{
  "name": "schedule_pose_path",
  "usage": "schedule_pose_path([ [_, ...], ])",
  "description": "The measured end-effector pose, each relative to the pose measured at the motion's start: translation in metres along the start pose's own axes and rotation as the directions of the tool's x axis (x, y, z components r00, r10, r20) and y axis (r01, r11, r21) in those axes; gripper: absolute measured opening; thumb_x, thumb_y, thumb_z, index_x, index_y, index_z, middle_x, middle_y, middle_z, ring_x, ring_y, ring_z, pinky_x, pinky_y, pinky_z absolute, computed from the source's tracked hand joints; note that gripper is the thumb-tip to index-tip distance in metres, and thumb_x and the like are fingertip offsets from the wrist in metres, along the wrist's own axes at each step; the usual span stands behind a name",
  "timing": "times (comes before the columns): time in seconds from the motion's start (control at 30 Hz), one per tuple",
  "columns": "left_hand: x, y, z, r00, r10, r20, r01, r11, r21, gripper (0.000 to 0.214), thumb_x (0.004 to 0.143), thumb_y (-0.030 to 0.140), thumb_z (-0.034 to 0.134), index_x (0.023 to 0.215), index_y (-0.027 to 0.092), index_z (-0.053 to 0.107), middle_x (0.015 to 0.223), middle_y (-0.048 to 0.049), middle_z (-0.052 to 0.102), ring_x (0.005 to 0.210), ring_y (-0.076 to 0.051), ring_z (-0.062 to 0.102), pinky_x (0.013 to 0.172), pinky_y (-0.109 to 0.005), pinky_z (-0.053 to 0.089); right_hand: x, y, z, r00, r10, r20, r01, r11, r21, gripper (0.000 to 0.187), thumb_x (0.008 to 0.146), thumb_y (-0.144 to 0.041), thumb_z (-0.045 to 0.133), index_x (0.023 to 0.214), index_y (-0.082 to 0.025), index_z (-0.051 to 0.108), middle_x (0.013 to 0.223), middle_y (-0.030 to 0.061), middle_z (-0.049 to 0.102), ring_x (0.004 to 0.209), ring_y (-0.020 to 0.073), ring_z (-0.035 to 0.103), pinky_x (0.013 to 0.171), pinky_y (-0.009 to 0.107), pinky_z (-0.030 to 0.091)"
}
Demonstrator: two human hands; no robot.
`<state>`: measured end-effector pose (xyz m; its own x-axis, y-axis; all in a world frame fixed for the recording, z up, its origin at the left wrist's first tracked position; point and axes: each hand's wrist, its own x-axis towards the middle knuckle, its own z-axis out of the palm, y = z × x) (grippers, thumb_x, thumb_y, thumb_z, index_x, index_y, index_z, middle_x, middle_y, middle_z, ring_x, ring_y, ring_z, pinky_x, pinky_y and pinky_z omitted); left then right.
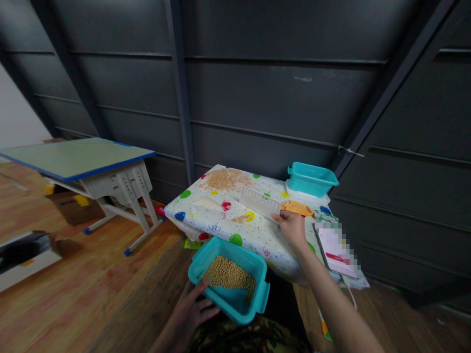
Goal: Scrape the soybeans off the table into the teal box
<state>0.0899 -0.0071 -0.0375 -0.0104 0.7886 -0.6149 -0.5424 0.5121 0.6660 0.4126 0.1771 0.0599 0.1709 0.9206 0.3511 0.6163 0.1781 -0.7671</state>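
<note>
My left hand grips the near left side of a turquoise plastic bin, thumb over the rim and fingers against the outer wall. Yellowish beans, like soybeans, cover part of the bin's floor. The bin is held just below the table's front edge, over my lap. Over the table, my right hand pinches the right end of a white plastic strip with slots. A few scattered beans lie in front of the strip. Behind it, at the back left, spreads a larger pile of beans.
The table wears a balloon-patterned cloth. A second turquoise bin stands at the back right, near an orange cloth. A tablet with a cable lies at the right edge. A green-topped desk stands left.
</note>
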Motion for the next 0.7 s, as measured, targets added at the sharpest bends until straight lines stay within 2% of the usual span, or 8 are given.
schedule_pose_path([
  [0.13,0.006,-0.003,-0.003,0.999,-0.021,-0.031,0.021,1.000,-0.005,0.064,0.093,0.037,0.081,0.147,0.026,0.048,0.131,-0.0120,0.074,0.090,-0.032,0.084,0.083,-0.051,0.072,-0.004,0.000,0.002,1.000,-0.021,0.014,0.020,0.997,0.072,0.027,0.082,-0.046,0.077,0.070,-0.021,0.080,0.067,0.0061,0.077,0.075,0.0310,0.075,0.073,0.037,0.057],
  [0.3,0.009,-0.006,-0.004,1.000,-0.011,-0.013,0.011,1.000,-0.005,0.064,0.093,0.037,0.082,0.147,0.027,0.048,0.130,-0.0125,0.074,0.093,-0.033,0.084,0.082,-0.050,0.072,-0.006,-0.002,0.002,0.999,-0.023,0.042,0.018,0.993,0.121,0.026,0.079,-0.044,0.076,0.077,-0.021,0.086,0.082,0.0098,0.085,0.079,0.0347,0.079,0.080,0.043,0.061],
  [0.57,0.003,-0.003,-0.002,1.000,0.002,-0.006,-0.002,1.000,0.006,0.065,0.094,0.040,0.082,0.148,0.027,0.048,0.132,-0.0130,0.074,0.092,-0.033,0.084,0.083,-0.050,0.071,-0.010,-0.008,0.002,0.996,-0.056,0.072,0.044,0.986,0.159,0.035,0.076,-0.051,0.076,0.079,-0.019,0.089,0.082,0.0122,0.086,0.074,0.0337,0.077,0.068,0.040,0.057],
  [0.7,-0.001,-0.001,0.000,1.000,-0.008,-0.005,0.008,1.000,0.008,0.058,0.097,0.039,0.078,0.144,0.027,0.048,0.134,-0.0123,0.075,0.087,-0.029,0.084,0.079,-0.046,0.071,-0.013,-0.011,0.003,0.995,-0.046,0.087,0.029,0.982,0.188,0.039,0.074,-0.054,0.077,0.080,-0.018,0.089,0.087,0.0135,0.087,0.077,0.0351,0.078,0.070,0.041,0.057],
])
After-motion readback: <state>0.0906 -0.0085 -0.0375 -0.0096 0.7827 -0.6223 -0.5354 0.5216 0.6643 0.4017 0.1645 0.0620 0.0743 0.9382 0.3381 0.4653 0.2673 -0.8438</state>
